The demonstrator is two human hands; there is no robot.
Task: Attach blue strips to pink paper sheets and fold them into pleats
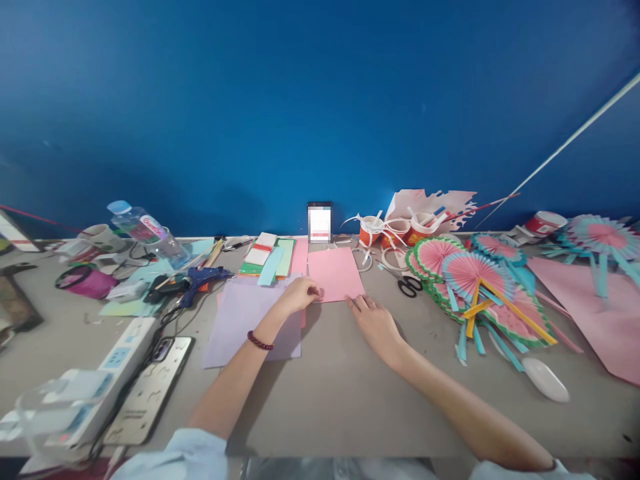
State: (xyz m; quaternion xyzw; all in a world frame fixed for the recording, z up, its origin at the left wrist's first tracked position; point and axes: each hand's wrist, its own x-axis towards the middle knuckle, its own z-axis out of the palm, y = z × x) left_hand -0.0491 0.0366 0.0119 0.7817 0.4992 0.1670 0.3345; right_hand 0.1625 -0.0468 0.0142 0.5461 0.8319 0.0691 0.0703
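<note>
A sheet of pink paper (336,273) lies in front of me on the grey table. My left hand (299,295), with a dark red bead bracelet (260,341) at the wrist, has its fingers curled closed at the sheet's near left corner, pinching the edge. The fingers of my right hand (374,325) are stretched out, their tips touching the near right corner. Under my left forearm is a lavender sheet (235,323). Just behind it sits a stack of coloured paper (286,257) with a light blue strip (271,267) on top.
To the right are black scissors (410,287), folded paper fans (477,277), a white mouse (546,380) and red cups (371,231). On the left stand a bottle (150,230), a blue glue gun (200,285), a power strip (113,373) and a phone (150,393). A small screen (320,223) leans against the blue wall.
</note>
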